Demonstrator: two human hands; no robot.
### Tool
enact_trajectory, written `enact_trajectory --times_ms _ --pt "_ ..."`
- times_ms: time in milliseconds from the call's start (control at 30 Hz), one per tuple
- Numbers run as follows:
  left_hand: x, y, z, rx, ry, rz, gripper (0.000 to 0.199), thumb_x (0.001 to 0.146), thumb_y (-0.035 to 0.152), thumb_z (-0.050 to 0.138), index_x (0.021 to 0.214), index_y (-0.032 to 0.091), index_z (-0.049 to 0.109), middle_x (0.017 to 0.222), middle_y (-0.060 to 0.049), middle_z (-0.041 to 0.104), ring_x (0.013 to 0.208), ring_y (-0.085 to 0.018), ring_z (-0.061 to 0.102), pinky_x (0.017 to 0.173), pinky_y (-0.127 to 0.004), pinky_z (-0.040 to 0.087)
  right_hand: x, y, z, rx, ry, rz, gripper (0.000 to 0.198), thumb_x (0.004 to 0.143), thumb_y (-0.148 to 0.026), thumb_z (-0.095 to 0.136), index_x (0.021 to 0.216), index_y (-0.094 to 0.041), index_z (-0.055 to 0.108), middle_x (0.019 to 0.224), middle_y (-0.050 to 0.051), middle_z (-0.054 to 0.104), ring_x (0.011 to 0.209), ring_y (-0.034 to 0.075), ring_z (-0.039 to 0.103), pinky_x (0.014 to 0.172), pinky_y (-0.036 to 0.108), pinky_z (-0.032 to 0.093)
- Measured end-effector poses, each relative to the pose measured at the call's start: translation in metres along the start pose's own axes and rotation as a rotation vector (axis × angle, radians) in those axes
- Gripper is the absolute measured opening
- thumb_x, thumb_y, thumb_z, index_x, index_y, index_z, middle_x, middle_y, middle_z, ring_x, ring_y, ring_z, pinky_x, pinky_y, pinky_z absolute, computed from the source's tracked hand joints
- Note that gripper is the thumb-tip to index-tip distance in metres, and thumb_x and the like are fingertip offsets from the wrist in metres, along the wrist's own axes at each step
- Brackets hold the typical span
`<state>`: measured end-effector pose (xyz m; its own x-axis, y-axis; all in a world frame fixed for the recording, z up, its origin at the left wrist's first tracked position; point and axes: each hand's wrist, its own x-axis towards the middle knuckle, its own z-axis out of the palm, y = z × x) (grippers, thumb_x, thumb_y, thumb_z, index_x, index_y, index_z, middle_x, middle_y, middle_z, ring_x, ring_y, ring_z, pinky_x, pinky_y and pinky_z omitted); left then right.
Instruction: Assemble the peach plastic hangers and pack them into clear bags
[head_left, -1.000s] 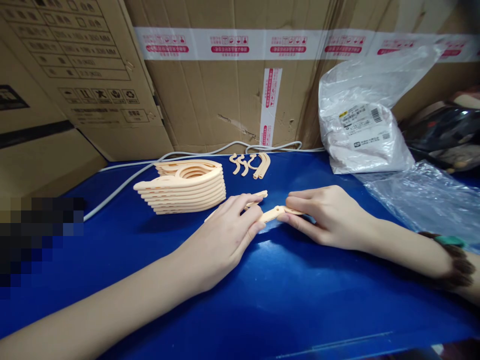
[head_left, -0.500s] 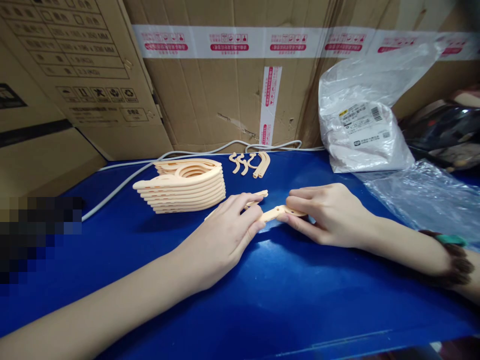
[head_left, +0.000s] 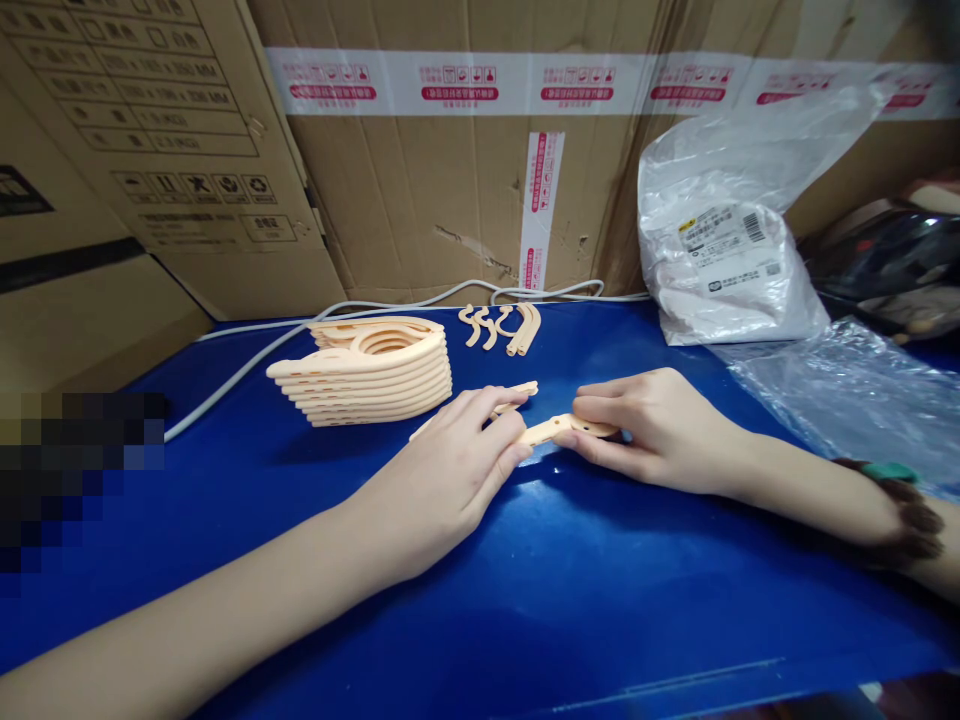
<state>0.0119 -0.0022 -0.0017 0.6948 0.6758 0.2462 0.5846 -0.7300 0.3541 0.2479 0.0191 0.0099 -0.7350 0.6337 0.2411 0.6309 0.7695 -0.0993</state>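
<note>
A cream plastic folding hanger (head_left: 545, 431) is held low over the blue table between my two hands. My left hand (head_left: 469, 450) is closed round its left part, covering much of it; another cream end sticks out beyond the fingers. My right hand (head_left: 649, 425) pinches its right arm between thumb and fingers, near small holes. To the left of my hands stands a neat stack of cream hangers (head_left: 367, 385). Behind my hands lie several loose hook pieces (head_left: 480, 327) and curved arm pieces (head_left: 526, 330).
The blue table (head_left: 600, 600) runs up to cardboard boxes (head_left: 420, 200) at the back and left. A white cable (head_left: 247, 378) lies along the rear. At the back right stand a white plastic bag (head_left: 727, 260) and a crumpled clear plastic sheet (head_left: 862, 400).
Almost nothing differs. Both hands keep their grip on the hanger, and my right wrist has shifted very slightly.
</note>
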Motion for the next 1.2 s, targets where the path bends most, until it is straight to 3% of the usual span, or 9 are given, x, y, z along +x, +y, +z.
enact_trajectory --times_ms 367,700,1200 --pt "0.0 -0.0021 0.0016 0.015 -0.004 0.004 0.033 0.106 0.03 0.029 0.117 0.019 0.059 0.145 -0.007 0.046 0.137 -0.019 0.038 0.116 -0.041 0.032 -0.0002 0.0028 0.0009 0.023 0.018 -0.035 0.045 0.099 -0.042 0.041 0.061 -0.018 0.047 0.06 -0.002 0.046 0.051 0.008 0.041 0.053 0.027 0.023" --pt "-0.0006 -0.0015 0.0024 0.023 0.005 0.02 0.033 0.106 0.03 0.03 0.117 0.02 0.059 0.144 -0.007 0.047 0.136 -0.019 0.039 0.115 -0.04 0.033 0.0011 0.0028 0.0005 0.085 -0.044 0.021 0.045 0.097 -0.043 0.041 0.06 -0.018 0.042 0.058 -0.003 0.043 0.049 0.007 0.037 0.053 0.027 0.021" --pt "0.0006 -0.002 0.0034 0.019 -0.021 -0.001 0.033 0.105 0.031 0.03 0.115 0.022 0.06 0.147 -0.004 0.044 0.134 -0.019 0.039 0.115 -0.041 0.032 0.0017 0.0097 0.0029 0.184 -0.105 -0.024 0.04 0.096 -0.038 0.045 0.061 -0.019 0.04 0.058 -0.004 0.041 0.049 0.007 0.035 0.053 0.026 0.021"
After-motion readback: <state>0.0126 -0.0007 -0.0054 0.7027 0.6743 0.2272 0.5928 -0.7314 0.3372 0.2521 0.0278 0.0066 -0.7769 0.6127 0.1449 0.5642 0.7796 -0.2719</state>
